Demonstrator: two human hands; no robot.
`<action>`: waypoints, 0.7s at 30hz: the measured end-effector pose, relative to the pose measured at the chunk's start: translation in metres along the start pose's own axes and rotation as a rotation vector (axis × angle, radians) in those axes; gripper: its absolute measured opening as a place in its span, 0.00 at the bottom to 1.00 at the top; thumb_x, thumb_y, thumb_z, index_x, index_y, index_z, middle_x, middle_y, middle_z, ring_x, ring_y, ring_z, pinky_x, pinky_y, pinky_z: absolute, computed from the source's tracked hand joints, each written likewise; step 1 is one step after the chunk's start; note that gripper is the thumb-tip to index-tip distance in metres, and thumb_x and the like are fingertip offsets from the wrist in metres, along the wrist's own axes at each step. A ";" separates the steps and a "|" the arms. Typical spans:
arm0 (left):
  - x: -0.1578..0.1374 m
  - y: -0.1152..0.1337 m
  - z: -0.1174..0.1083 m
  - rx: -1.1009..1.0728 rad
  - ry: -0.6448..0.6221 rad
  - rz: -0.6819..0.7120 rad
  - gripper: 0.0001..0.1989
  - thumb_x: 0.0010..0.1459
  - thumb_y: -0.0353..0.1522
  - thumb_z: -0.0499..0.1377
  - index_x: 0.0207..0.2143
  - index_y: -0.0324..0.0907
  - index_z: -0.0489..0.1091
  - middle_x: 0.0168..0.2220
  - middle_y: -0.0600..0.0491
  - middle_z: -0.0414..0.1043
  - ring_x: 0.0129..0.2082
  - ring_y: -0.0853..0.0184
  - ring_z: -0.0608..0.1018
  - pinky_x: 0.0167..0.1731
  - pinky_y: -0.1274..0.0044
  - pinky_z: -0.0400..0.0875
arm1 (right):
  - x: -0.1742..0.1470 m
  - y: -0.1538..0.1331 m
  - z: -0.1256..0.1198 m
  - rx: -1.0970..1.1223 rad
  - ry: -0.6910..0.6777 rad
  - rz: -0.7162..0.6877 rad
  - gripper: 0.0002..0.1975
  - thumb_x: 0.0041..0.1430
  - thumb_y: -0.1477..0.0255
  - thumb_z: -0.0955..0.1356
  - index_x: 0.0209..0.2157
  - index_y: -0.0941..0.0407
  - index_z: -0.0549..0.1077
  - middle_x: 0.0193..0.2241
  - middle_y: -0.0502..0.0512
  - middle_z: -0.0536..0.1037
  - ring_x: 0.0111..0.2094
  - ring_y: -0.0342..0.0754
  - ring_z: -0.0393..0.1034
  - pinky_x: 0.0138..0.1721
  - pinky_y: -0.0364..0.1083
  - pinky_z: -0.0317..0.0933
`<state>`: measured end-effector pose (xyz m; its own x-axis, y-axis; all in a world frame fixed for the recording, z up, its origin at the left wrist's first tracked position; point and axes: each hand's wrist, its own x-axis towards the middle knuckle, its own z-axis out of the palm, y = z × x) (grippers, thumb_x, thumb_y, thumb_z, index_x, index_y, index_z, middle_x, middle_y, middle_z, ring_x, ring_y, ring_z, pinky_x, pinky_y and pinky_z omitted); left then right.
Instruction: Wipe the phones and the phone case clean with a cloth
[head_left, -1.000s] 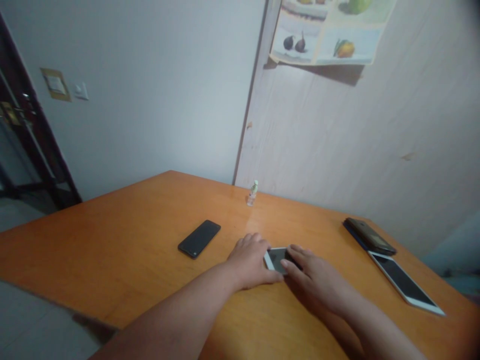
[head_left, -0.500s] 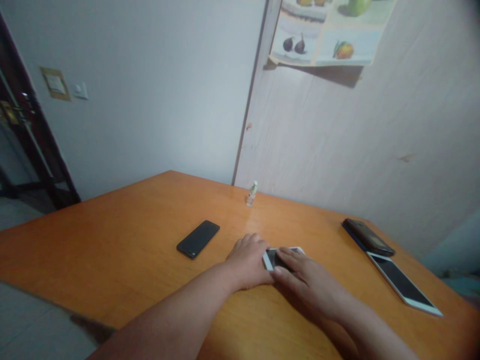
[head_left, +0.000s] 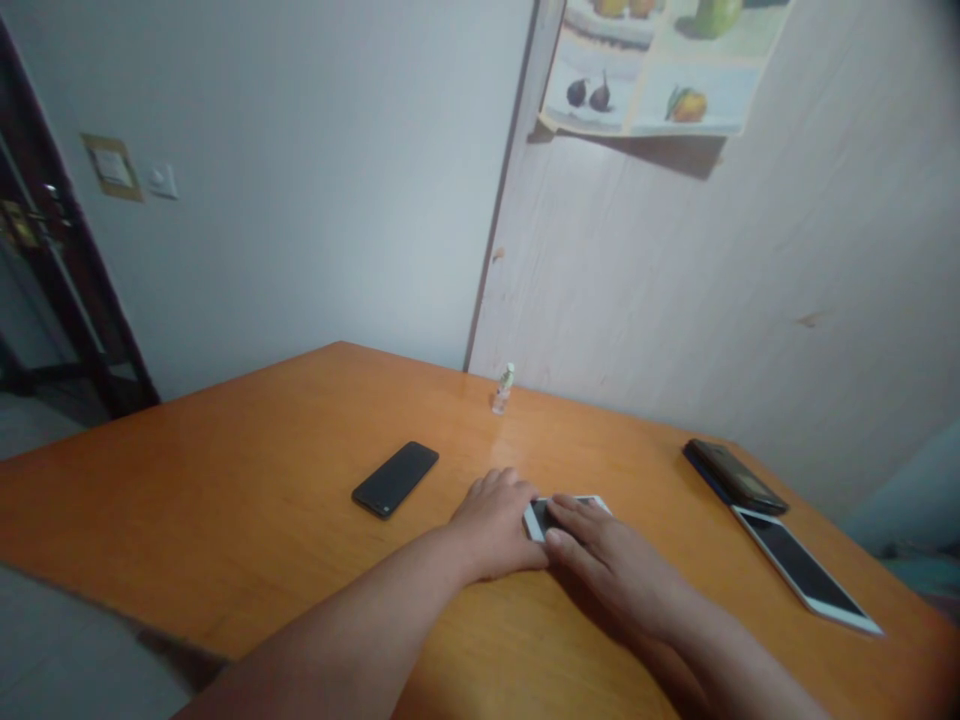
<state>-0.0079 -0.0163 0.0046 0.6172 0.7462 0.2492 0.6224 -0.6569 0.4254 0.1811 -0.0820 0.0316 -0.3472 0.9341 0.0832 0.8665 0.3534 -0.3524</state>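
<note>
A white-framed phone (head_left: 541,514) lies flat on the orange wooden table (head_left: 262,500), screen up, mostly covered by my hands. My left hand (head_left: 496,522) rests palm down at its left end, thumb along the near edge. My right hand (head_left: 609,562) lies flat over the screen, fingers stretched toward the left. Neither hand lifts the phone. A black phone (head_left: 395,478) lies to the left, apart from my hands.
A small clear bottle with a pale green cap (head_left: 503,388) stands near the far table edge. At the right lie a dark phone (head_left: 736,477) stacked on another device and a white-framed phone (head_left: 805,568). Walls close off the back; a dark doorway (head_left: 45,260) is at left.
My right hand slid left across the white-framed phone, so the phone's far right end now shows. My left hand has barely moved.
</note>
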 end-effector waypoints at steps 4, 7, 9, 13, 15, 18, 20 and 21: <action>0.000 -0.001 0.001 0.010 0.023 0.015 0.27 0.46 0.55 0.63 0.41 0.46 0.74 0.42 0.48 0.69 0.45 0.55 0.72 0.43 0.68 0.69 | 0.002 0.026 0.001 -0.102 0.067 0.174 0.27 0.70 0.53 0.54 0.52 0.55 0.74 0.54 0.63 0.74 0.55 0.59 0.68 0.61 0.60 0.51; 0.000 -0.002 0.003 0.008 0.037 0.020 0.27 0.45 0.54 0.64 0.42 0.46 0.73 0.42 0.48 0.69 0.45 0.55 0.72 0.43 0.68 0.69 | 0.002 0.035 0.002 -0.148 0.104 0.231 0.28 0.69 0.52 0.55 0.53 0.56 0.73 0.55 0.65 0.73 0.56 0.60 0.67 0.63 0.62 0.47; 0.000 -0.002 0.003 0.004 0.035 0.017 0.26 0.46 0.53 0.64 0.41 0.46 0.73 0.42 0.48 0.69 0.45 0.55 0.72 0.43 0.68 0.69 | 0.001 0.026 0.004 -0.133 0.089 0.168 0.27 0.69 0.52 0.56 0.51 0.55 0.74 0.54 0.63 0.74 0.54 0.58 0.69 0.63 0.61 0.47; 0.000 -0.002 0.002 0.005 0.018 0.004 0.23 0.48 0.50 0.63 0.41 0.46 0.73 0.41 0.48 0.69 0.44 0.55 0.72 0.43 0.68 0.70 | 0.001 0.006 0.006 -0.058 0.034 0.018 0.23 0.70 0.55 0.56 0.49 0.51 0.75 0.54 0.58 0.75 0.55 0.55 0.69 0.62 0.58 0.51; 0.000 -0.001 0.001 0.007 0.015 0.001 0.24 0.48 0.51 0.63 0.41 0.46 0.73 0.41 0.48 0.69 0.44 0.55 0.72 0.42 0.68 0.70 | 0.002 0.011 0.006 -0.043 0.035 0.047 0.24 0.70 0.55 0.55 0.52 0.51 0.74 0.57 0.59 0.73 0.58 0.55 0.66 0.63 0.58 0.50; 0.000 -0.001 0.001 0.007 0.026 0.002 0.26 0.46 0.53 0.64 0.41 0.46 0.73 0.42 0.48 0.69 0.45 0.55 0.72 0.43 0.68 0.70 | 0.004 0.030 0.004 -0.081 0.078 0.181 0.27 0.70 0.54 0.55 0.57 0.54 0.71 0.60 0.62 0.70 0.63 0.58 0.60 0.65 0.64 0.43; 0.000 -0.001 0.001 0.006 0.033 0.005 0.26 0.45 0.52 0.65 0.42 0.46 0.73 0.42 0.48 0.69 0.45 0.55 0.71 0.43 0.68 0.70 | 0.004 0.035 0.004 -0.105 0.086 0.215 0.28 0.70 0.54 0.55 0.57 0.57 0.71 0.60 0.65 0.69 0.63 0.59 0.60 0.65 0.64 0.43; 0.000 -0.001 0.002 0.006 0.034 0.006 0.26 0.45 0.53 0.64 0.41 0.46 0.73 0.42 0.48 0.69 0.45 0.55 0.71 0.43 0.68 0.70 | 0.003 0.033 0.004 -0.107 0.082 0.202 0.28 0.70 0.54 0.55 0.57 0.57 0.71 0.60 0.66 0.69 0.63 0.59 0.60 0.65 0.63 0.44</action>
<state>-0.0079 -0.0160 0.0027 0.6047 0.7451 0.2814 0.6212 -0.6623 0.4189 0.2067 -0.0676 0.0162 -0.1370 0.9857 0.0978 0.9498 0.1587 -0.2695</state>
